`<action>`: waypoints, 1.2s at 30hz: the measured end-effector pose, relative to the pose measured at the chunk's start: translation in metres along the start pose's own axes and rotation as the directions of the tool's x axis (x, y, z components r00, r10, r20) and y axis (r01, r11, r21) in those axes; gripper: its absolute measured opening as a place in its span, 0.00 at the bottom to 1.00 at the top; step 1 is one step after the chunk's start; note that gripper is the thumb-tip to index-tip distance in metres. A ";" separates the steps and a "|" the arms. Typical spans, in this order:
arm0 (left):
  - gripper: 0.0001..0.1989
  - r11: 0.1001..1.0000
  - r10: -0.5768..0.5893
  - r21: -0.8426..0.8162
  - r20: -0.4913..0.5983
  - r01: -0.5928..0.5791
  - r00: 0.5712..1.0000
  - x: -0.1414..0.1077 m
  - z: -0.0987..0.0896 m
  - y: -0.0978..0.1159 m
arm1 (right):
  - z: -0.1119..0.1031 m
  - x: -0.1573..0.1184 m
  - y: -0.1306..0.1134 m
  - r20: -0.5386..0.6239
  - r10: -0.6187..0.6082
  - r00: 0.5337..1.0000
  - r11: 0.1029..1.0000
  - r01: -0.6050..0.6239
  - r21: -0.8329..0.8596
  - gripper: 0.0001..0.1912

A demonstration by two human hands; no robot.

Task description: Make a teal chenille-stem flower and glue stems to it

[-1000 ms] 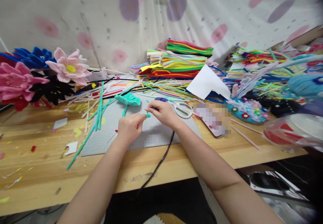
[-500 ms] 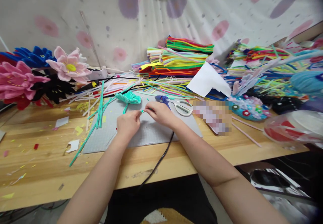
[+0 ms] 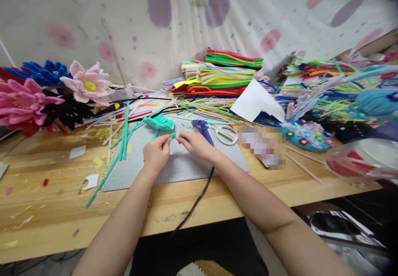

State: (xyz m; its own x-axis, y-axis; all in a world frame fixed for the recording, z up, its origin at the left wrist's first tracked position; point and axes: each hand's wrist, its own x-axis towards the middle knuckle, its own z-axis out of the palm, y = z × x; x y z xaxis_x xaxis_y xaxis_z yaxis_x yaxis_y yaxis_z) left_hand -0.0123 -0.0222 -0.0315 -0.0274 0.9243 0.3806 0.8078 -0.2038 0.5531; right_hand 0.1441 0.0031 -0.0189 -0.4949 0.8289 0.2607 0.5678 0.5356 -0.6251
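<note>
Above the grey cutting mat [image 3: 183, 170], my two hands meet fingertip to fingertip. My left hand [image 3: 156, 151] pinches a short teal piece of pipe cleaner [image 3: 173, 135], whose fuzzy tip pokes out past the thumb. The fingers of my right hand [image 3: 194, 143] are closed in a pinch at the other side of the same small piece; its far end is hidden by them. Just behind the left hand, a teal pipe-cleaner flower [image 3: 159, 122] lies on the mat. A blue glue gun [image 3: 202, 130] and white-handled scissors [image 3: 226, 135] rest beyond the right hand.
Teal pipe cleaners [image 3: 124, 133] lie to the left. Bundled colourful pipe cleaners [image 3: 224, 75] are stacked at the back. Finished fuzzy flowers [image 3: 88, 83] stand far left. A black cord [image 3: 197, 201] crosses the front edge. A plastic-wrapped tub [image 3: 363, 160] sits at right.
My fingertips have parted slightly, so more of the small teal piece shows between them. The left hand has shifted a little left. The view has tilted slightly.
</note>
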 end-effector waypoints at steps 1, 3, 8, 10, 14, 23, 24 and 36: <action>0.14 0.998 -0.011 0.055 -0.005 0.011 1.000 0.000 -0.001 0.001 | -0.001 -0.001 -0.003 -0.003 -0.032 0.999 0.999 0.032 -0.030 0.09; 0.14 0.984 0.015 0.177 0.005 -0.016 1.000 0.000 -0.001 0.002 | -0.002 -0.003 -0.007 -0.005 -0.083 0.996 0.993 0.083 -0.087 0.07; 0.13 0.929 0.165 0.308 0.146 -0.203 0.975 -0.001 0.001 0.002 | -0.008 -0.002 -0.003 -0.055 -0.110 0.992 0.988 0.103 -0.119 0.06; 0.13 0.911 0.236 0.293 0.205 -0.290 0.950 -0.001 0.000 0.001 | -0.009 0.000 0.002 -0.088 -0.066 0.994 0.997 0.062 -0.051 0.05; 0.13 0.919 0.328 0.169 0.175 -0.356 0.928 -0.001 0.000 -0.002 | -0.008 0.005 0.012 -0.038 0.108 0.993 0.959 -0.094 0.269 0.08; 0.13 0.989 0.086 -0.119 -0.014 -0.087 0.996 -0.003 0.009 -0.002 | 0.000 0.005 0.007 0.179 0.253 0.951 0.723 -0.309 0.618 0.10; 0.13 0.992 0.049 -0.118 -0.024 -0.052 0.998 -0.003 0.009 -0.001 | 0.001 0.005 0.005 0.126 0.234 0.964 0.787 -0.264 0.558 0.09; 0.14 0.985 -0.075 0.160 0.029 0.069 0.997 -0.005 0.004 0.012 | 0.005 -0.002 -0.001 -0.086 -0.104 0.991 0.975 0.085 -0.206 0.07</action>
State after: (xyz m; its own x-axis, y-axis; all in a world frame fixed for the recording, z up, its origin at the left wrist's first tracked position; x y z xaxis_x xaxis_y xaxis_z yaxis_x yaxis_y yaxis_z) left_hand -0.0001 -0.0275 -0.0300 -0.0706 0.9459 0.3166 0.8877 -0.0852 0.4525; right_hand 0.1415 0.0000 -0.0224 -0.4930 0.7794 0.3865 0.6471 0.6255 -0.4360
